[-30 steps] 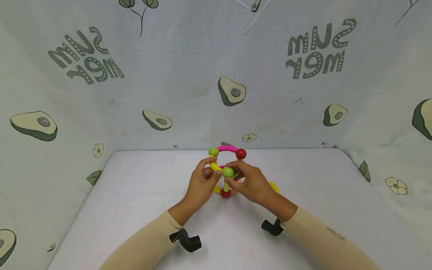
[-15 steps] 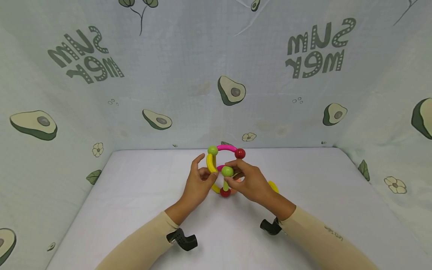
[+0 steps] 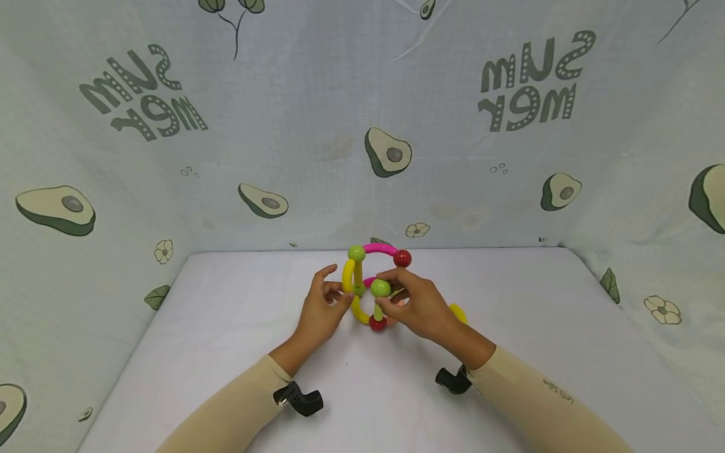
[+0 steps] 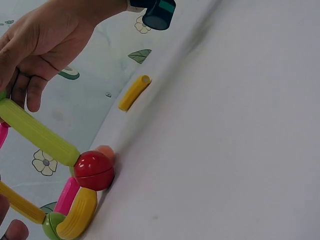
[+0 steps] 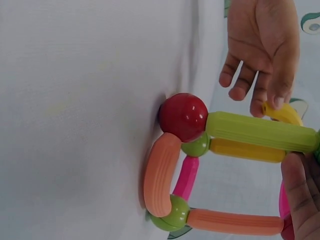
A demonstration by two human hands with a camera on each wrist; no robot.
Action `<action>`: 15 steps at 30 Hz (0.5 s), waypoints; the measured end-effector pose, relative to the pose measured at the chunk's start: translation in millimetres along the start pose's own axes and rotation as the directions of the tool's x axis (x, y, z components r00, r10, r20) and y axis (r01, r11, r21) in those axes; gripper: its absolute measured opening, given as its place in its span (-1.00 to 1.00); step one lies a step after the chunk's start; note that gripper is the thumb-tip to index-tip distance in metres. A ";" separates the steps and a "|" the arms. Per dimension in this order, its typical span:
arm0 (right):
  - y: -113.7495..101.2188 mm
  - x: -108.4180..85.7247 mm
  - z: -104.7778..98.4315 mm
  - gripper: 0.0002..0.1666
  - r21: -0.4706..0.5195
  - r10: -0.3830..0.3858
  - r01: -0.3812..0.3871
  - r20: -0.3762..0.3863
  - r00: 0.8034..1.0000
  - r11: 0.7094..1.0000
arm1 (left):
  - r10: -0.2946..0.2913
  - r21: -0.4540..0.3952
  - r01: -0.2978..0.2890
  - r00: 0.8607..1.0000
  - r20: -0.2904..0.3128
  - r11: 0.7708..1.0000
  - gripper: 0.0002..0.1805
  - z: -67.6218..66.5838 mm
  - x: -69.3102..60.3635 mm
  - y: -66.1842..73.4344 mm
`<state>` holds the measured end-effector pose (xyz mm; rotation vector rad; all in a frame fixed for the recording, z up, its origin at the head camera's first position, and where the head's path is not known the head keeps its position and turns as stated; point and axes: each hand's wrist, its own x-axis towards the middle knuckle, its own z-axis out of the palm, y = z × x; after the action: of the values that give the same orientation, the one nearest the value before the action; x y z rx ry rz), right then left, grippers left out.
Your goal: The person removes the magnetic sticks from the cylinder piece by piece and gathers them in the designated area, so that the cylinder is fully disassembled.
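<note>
A toy frame of coloured balls and rods stands on the table, with a red ball (image 3: 377, 323) at its near lower corner. My left hand (image 3: 320, 309) pinches the lower end of a curved yellow rod (image 3: 348, 275). That rod's upper end meets the far green ball (image 3: 357, 253). My right hand (image 3: 415, 301) pinches another green ball (image 3: 381, 288) atop an upright lime-green rod (image 5: 260, 131). A gap separates the yellow rod's lower end from this ball. In the right wrist view, a curved orange rod (image 5: 161, 175) runs along the frame's base.
A loose yellow rod (image 3: 459, 313) lies on the white table (image 3: 255, 302), right of the frame and partly behind my right wrist. A patterned cloth (image 3: 317, 126) hangs behind the table and along its sides.
My left hand has moved left, swinging the curved yellow rod's lower end away from the near green ball. The right hand keeps its hold on that ball, almost still.
</note>
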<state>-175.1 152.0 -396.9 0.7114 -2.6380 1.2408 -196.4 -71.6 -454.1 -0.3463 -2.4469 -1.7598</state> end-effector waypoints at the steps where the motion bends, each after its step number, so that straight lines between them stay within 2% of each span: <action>1: 0.2 0.1 0.0 -0.44 0.001 -0.002 0.002 0.000 1.000 1.000 | 0.000 0.004 0.000 1.000 -0.004 1.000 -0.25 -0.7 0.5 -1.0; 10: 2.1 1.2 0.1 -0.44 0.010 -0.008 0.008 0.002 1.000 1.000 | -0.003 0.020 0.004 1.000 -0.026 1.000 -0.23 -2.2 -0.2 -2.8; 13: 2.8 1.4 0.3 -0.44 0.011 -0.007 0.007 0.001 1.000 1.000 | 0.049 0.059 -0.044 0.995 -0.086 0.997 -0.22 -0.1 -5.4 -0.2; 15: 3.6 1.5 0.6 -0.44 0.010 -0.010 0.010 -0.002 1.000 1.000 | 0.129 0.093 -0.117 0.981 -0.142 0.989 -0.27 2.0 -10.2 2.1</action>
<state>-178.1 152.9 -399.2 0.7240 -2.6255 1.2518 -185.9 -70.3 -455.1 -0.3378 -2.3342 -1.5684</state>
